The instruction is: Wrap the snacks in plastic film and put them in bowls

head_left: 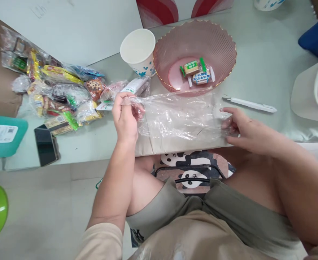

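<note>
A crumpled clear plastic bag (180, 115) is stretched between my hands over the front of the table. My left hand (126, 117) is closed on its left end, with the fingertips curled inward. At the bag's right end is my right hand (247, 131), its middle fingers bent against the film, forefinger and thumb standing apart. Just beyond the bag sits a pink ribbed bowl (215, 47) with a gold rim. Inside it lie a green-ended wrapped snack (190, 68) and a white-and-blue wrapped snack (201, 77). A white-wrapped packet (134, 86) lies behind my left hand.
Packaged snacks (69, 92) are heaped at the left, near a phone (45, 144) and a teal container (5, 135). A paper cup (138, 50) stands beside the bowl. A white utility knife (252, 104) lies right of it, before a white bucket (307, 92).
</note>
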Demonstrator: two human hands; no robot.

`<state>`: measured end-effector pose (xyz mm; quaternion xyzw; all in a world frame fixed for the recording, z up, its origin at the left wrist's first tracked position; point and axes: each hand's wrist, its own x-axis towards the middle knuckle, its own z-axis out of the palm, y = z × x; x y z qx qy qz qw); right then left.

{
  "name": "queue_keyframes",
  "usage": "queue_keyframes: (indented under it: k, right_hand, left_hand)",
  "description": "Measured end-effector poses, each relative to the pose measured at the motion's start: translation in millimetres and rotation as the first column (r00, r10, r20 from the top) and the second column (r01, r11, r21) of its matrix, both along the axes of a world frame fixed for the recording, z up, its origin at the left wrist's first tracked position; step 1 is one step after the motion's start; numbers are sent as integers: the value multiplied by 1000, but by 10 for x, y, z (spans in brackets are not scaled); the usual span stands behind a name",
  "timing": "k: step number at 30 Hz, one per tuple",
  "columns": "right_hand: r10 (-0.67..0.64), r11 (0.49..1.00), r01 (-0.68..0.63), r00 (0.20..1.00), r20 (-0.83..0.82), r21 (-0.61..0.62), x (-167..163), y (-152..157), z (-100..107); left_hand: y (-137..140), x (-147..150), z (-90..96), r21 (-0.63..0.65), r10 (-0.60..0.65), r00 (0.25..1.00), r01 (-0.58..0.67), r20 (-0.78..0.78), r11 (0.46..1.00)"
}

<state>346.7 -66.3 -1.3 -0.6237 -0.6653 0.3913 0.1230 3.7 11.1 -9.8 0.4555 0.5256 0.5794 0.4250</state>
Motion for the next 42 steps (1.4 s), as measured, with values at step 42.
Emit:
queue_keyframes:
  k: [42]
  right_hand:
    - [-655, 716, 582, 371, -658, -385, -346, 139, 319]
  left_hand:
    - [-56, 51, 162, -186, -287, 926, 336, 246, 923]
